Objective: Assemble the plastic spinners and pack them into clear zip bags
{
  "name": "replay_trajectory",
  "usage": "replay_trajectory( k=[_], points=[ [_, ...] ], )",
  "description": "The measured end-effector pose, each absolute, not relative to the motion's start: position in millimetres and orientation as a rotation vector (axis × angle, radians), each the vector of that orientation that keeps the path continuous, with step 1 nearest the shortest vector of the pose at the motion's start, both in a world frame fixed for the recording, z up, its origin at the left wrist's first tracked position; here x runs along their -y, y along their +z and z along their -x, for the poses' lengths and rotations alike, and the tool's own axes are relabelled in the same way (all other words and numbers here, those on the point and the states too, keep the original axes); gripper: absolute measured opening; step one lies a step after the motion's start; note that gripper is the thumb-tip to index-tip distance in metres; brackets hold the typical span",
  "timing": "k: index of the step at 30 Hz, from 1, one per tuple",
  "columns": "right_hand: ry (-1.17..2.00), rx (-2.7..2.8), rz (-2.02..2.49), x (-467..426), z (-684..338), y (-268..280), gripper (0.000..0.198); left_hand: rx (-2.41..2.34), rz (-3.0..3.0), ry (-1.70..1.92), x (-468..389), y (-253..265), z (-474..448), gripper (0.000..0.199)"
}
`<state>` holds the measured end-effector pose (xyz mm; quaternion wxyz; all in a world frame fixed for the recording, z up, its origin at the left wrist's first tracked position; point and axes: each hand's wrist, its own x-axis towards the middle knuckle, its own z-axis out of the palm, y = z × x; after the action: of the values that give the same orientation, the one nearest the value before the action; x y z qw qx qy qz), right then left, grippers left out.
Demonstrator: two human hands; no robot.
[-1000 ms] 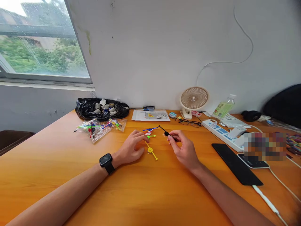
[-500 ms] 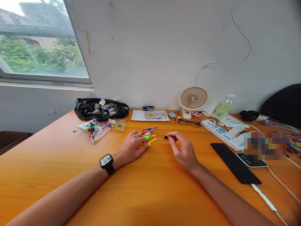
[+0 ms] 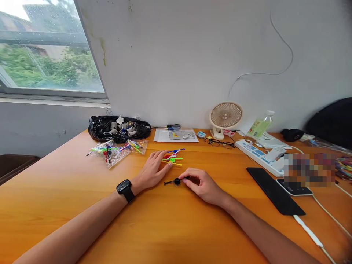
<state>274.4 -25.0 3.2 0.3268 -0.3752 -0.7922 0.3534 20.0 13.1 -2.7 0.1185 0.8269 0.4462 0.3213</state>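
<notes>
My right hand (image 3: 202,185) pinches one end of a thin black plastic arrow spinner (image 3: 177,181) with a round middle. The black piece is low over the wooden table or on it; I cannot tell which. My left hand (image 3: 154,170), wearing a watch (image 3: 125,190) on its wrist, lies on the table with fingers stretched out. Its fingertips are beside or touching a column of similar spinners: blue (image 3: 176,151), red and white (image 3: 170,156), green (image 3: 172,160) and yellow (image 3: 177,164). The left ends of these are partly hidden by the fingers.
Clear bags of coloured spinners (image 3: 115,156) lie at the left, before a black plastic bag (image 3: 96,128). Behind are papers (image 3: 162,135), a screwdriver (image 3: 173,127), a fan (image 3: 226,115) and glasses (image 3: 224,144). A power strip (image 3: 261,157), bottle (image 3: 260,126) and black slab (image 3: 275,190) stand right.
My right hand has brought the black spinner toward me and to the left, down from beside the coloured ones. The yellow spinner has turned flatter, and my left fingers have straightened.
</notes>
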Motion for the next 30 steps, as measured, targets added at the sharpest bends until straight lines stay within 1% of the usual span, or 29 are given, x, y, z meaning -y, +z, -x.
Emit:
replay_trajectory(
  k=[3,8,12,16,17,19,20,21,23,26,28,30],
  points=[
    [0.763,2.069,1.032,21,-275,-3,0.019,-1.282,-2.448,0.873,-11,-1,-20,0.063],
    [0.569,1.957,1.226,14,-271,-12,0.031,-1.188,-2.588,0.844,-11,-3,-23,0.094],
    [0.442,1.887,1.25,1,-271,-15,0.032,-1.173,-2.631,0.831,-22,-7,-26,0.099],
    [0.354,1.764,1.284,-42,-287,-24,0.036,-1.095,-2.674,0.864,-39,-5,-33,0.1],
    [0.289,1.771,1.311,-58,-293,-25,0.036,-1.063,-2.686,0.862,-43,-3,-35,0.099],
    [0.038,1.803,1.356,-89,-302,-25,0.032,-1.008,-2.694,0.856,-48,0,-39,0.095],
    [-0.106,1.834,1.37,-103,-304,-24,0.032,-0.98,-2.693,0.858,-50,1,-41,0.091],
    [-0.157,1.85,1.369,-116,-305,-22,0.031,-0.952,-2.691,0.865,-51,2,-43,0.084],
    [-0.232,1.921,1.353,-137,-303,-16,0.032,-0.89,-2.693,0.882,-52,2,-44,0.067],
    [-0.255,2.048,1.293,-157,-293,-11,0.033,-0.782,-2.704,0.876,-54,-1,-45,0.042],
    [-0.268,2.129,1.249,-164,-288,-10,0.034,-0.72,-2.699,0.866,-55,-3,-44,0.037],
    [-0.303,2.203,1.229,-168,-286,-12,0.036,-0.673,-2.681,0.858,-56,-5,-45,0.036]
  ],
)
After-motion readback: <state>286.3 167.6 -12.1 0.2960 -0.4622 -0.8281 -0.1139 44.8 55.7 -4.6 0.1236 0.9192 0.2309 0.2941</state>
